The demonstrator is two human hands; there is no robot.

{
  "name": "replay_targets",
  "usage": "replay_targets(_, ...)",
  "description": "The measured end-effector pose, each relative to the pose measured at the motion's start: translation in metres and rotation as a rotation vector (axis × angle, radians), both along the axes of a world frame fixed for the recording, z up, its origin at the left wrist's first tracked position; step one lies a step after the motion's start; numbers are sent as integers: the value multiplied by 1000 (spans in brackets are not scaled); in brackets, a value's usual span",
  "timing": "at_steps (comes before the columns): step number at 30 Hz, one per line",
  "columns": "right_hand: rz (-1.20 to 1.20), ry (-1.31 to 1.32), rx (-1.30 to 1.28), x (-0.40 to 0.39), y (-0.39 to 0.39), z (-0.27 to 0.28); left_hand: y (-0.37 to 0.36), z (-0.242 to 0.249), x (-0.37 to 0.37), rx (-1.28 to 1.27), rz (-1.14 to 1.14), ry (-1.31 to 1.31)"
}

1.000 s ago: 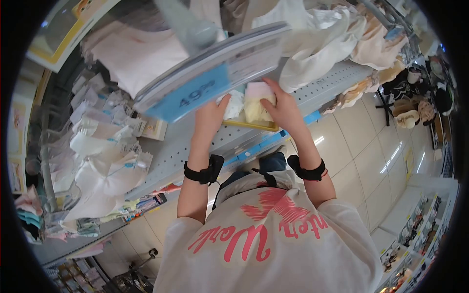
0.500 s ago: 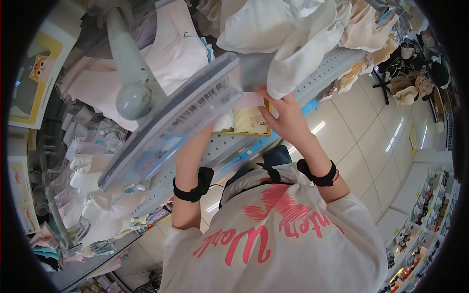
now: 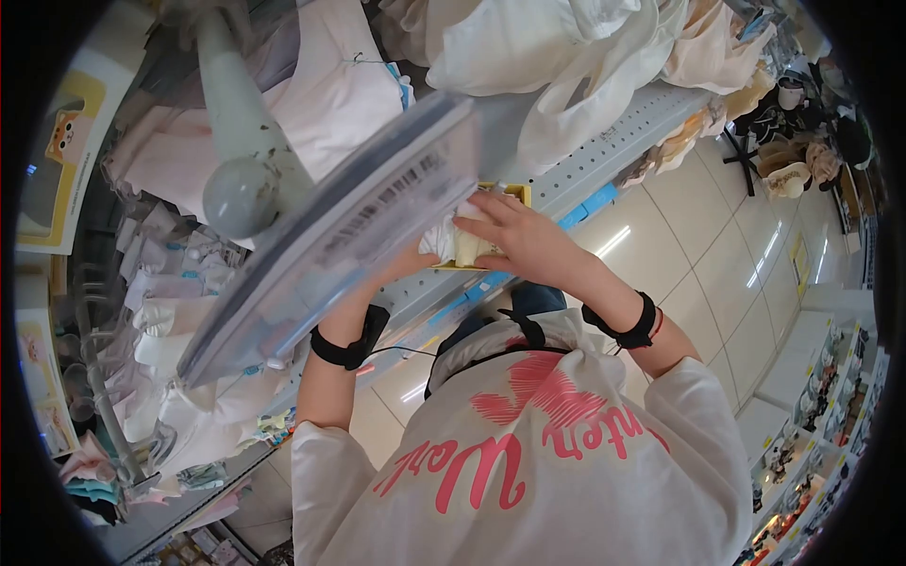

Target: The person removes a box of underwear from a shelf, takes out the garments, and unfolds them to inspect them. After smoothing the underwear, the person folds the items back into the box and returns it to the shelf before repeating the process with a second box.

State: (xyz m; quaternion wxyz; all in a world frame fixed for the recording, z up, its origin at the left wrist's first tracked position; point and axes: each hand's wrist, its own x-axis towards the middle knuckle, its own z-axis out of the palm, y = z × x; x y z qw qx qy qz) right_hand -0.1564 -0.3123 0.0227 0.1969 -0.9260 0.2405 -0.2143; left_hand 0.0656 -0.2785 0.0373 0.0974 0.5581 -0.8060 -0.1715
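Nearest the camera, a grey sign holder (image 3: 340,236) on its pole blocks much of the view. Just past it, the right hand (image 3: 514,241) has dropped from the top edge of the folded garments (image 3: 453,241) and now lies flat across them, fingers spread and pressing rather than gripping. The left hand (image 3: 401,267) is mostly hidden behind the sign; I cannot tell whether it grips. The garments sit in a yellow tray (image 3: 514,192) on the perforated shelf (image 3: 613,141); the pile looks pressed down, tidied. Beyond hang pale clothes (image 3: 528,47).
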Motion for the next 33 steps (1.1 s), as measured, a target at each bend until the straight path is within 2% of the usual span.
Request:
replay_targets(2,-9,20,-94,1,2,-2,1,11,-8,23,-6,-45)
replay_targets(4,-24,42,-84,2,-5,-3,3,17,-11,-48,-52,-4)
replay_targets(8,-22,35,-135,3,-10,-6,0,-3,-9,-131,-57,30)
replay_targets(10,-23,77,-130,4,-12,-7,1,2,-19,-49,60,-20)
replay_targets(15,47,145,-115,4,-29,3,10,2,-21,-141,75,-69)
replay_targets(17,13,-159,131,-7,-39,9,12,5,-20,-171,70,-47)
replay_targets(21,-151,-117,154,-21,-46,11,22,4,-29,-230,9,169)
replay_targets(23,-107,-143,4,-19,-45,1,25,0,-37,-220,-48,224)
replay_targets(24,-106,-140,6,-19,-44,0,27,-1,-41,-181,-13,257)
replay_targets(26,-101,-100,-180,-21,-42,0,29,-3,-46,-138,25,292)
replay_targets(33,-166,168,-245,-19,-39,2,23,1,-46,-86,75,302)
